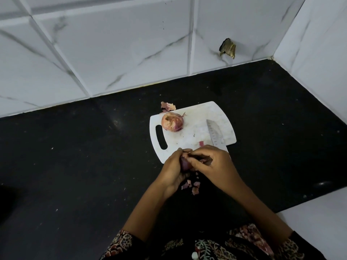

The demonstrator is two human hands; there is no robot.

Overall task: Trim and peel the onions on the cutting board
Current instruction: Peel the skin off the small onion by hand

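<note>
You are holding the onion (pixel 185 164) in your curled left hand (pixel 174 169) just over the cutting board's (pixel 189 136) near edge while your right hand (pixel 212 162) is pinching its skin, so keep pulling in thin strips.

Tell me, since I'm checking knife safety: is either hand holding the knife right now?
No. The knife lies flat on the cutting board, while the left hand and right hand grip an onion.
</note>
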